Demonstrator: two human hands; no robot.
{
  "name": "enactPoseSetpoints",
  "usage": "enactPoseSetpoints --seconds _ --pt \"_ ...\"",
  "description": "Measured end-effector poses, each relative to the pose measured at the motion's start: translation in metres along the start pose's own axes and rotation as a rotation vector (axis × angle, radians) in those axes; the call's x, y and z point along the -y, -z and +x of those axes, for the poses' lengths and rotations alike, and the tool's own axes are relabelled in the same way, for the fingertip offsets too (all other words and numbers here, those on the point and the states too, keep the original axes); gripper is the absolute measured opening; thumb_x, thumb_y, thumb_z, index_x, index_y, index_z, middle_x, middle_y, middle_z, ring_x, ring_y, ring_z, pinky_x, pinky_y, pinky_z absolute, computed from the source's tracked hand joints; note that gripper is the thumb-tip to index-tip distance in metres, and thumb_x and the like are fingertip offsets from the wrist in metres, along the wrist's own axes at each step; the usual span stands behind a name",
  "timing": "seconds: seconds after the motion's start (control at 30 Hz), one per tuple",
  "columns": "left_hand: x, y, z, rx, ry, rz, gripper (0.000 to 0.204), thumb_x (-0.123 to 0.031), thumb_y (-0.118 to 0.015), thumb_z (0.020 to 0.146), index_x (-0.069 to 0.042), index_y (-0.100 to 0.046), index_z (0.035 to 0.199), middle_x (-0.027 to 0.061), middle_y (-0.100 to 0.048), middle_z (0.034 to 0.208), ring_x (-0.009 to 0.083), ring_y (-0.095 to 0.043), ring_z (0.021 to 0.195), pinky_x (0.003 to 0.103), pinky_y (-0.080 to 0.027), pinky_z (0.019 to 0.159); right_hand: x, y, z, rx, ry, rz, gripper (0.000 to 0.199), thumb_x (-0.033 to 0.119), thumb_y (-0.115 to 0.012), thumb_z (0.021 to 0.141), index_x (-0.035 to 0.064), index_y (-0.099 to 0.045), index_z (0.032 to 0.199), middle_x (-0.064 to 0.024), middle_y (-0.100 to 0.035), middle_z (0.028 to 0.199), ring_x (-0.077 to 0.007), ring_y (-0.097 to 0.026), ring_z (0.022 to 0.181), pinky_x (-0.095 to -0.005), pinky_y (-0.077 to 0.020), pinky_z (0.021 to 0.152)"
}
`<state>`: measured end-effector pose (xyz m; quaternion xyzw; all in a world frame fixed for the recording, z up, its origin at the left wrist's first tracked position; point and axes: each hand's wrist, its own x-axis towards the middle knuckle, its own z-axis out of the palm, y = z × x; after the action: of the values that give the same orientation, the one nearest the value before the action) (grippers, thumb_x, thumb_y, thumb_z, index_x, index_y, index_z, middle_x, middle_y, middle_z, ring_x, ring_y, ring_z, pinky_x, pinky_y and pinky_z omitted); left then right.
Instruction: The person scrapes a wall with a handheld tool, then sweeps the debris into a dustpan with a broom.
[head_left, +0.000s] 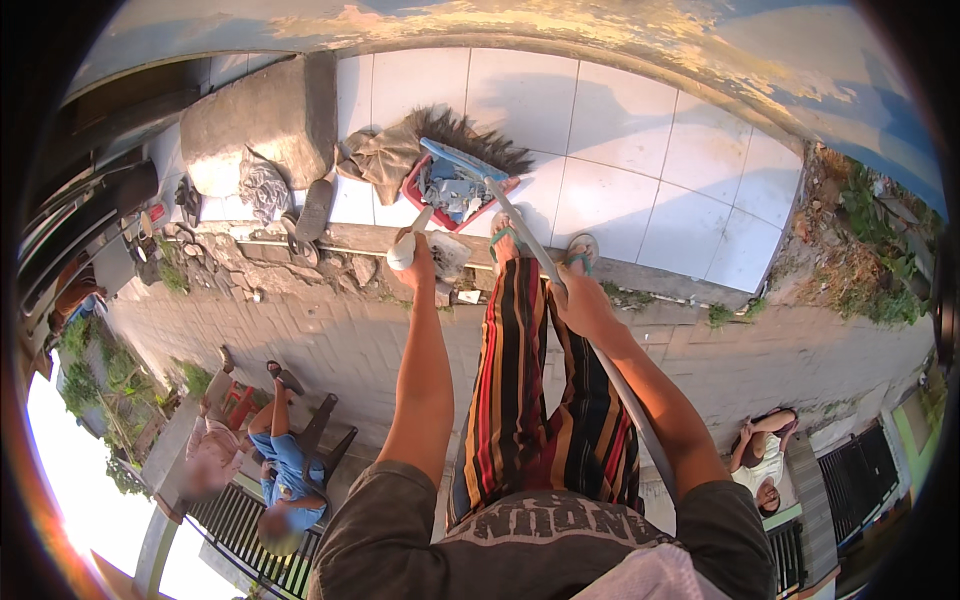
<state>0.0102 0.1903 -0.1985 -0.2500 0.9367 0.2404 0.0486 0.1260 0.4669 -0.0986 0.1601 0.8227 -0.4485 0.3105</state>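
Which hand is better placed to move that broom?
Likely the right hand: it grips the long pole of the broom. The left hand holds a pale handle, near the red container of scraps.

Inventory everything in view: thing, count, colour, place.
Tiles: several, white, ahead
Pan: one, red, at tiles' edge
Scraps: several, bluish, in pan
Broom: one, blue and grey, at pan
Cloth: one, tan, left of pan
Block: one, grey, upper left
Loose footwear: several, dark, upper left
People: at least three, mixed clothing, both lower sides
Chair: one, dark, lower left
Plants: several, green, both sides
Sandals: two, green straps, worn, centre
Left grip: one, bare, around pale handle
Right grip: one, bare, around broom
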Motion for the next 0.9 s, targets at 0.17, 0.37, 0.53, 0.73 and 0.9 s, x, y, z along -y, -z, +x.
enactPoseSetpoints --seconds 0.17,0.37,0.53,0.73,0.9 --pt "0.022 0.011 -0.012 0.010 0.050 -0.070 0.023 -0.025 -0.061 0.080 -0.016 -0.066 0.100 0.0072 -0.068 0.084 0.0254 -0.064 0.080 0.038 -0.048 0.075 0.010 0.046 0.044 -0.101 -0.100 -0.144 0.041 0.018 -0.052 0.089 -0.0056 -0.052 0.123 -0.0211 -0.064 0.075 -0.0366 -0.065 0.073 -0.0434 -0.0525 0.065" --pt "0.055 0.018 -0.025 -0.073 0.205 0.040 0.028 -0.031 -0.061 0.080 -0.018 -0.067 0.104 0.0079 -0.069 0.091 0.0280 -0.065 0.083 0.042 -0.049 0.073 0.037 0.036 0.153 -0.141 0.021 -0.616 0.021 0.005 -0.061 0.078 -0.0050 -0.062 0.097 -0.0163 -0.066 0.073 -0.0313 -0.068 0.068 -0.0386 -0.0546 0.057" --pt "0.062 0.024 -0.009 -0.075 0.223 0.037 0.028 -0.033 -0.061 0.079 -0.020 -0.067 0.103 0.0079 -0.069 0.091 0.0290 -0.064 0.086 0.044 -0.048 0.072 0.042 0.020 0.124 0.023 0.153 -0.856 0.022 0.000 -0.061 0.076 -0.0097 -0.062 0.096 -0.0146 -0.066 0.068 -0.0277 -0.068 0.062 -0.0344 -0.0535 0.051" --pt "0.066 0.029 0.001 -0.028 0.236 0.003 0.028 -0.035 -0.063 0.078 -0.020 -0.070 0.101 0.0055 -0.068 0.093 0.0274 -0.064 0.086 0.042 -0.048 0.076 0.030 0.018 0.029 0.091 0.084 -0.489 0.037 0.011 -0.054 0.089 -0.0087 -0.052 0.120 -0.0232 -0.061 0.071 -0.0356 -0.064 0.068 -0.0424 -0.0495 0.059" --pt "0.079 0.035 -0.005 -0.013 0.222 -0.072 0.032 -0.032 -0.064 0.081 -0.019 -0.066 0.110 0.0064 -0.069 0.097 0.0261 -0.064 0.090 0.039 -0.047 0.080 0.001 0.023 0.005 -0.172 -0.071 -0.185 0.038 0.015 -0.056 0.090 -0.0062 -0.054 0.121 -0.0223 -0.060 0.068 -0.0311 -0.062 0.061 -0.0391 -0.0468 0.057"
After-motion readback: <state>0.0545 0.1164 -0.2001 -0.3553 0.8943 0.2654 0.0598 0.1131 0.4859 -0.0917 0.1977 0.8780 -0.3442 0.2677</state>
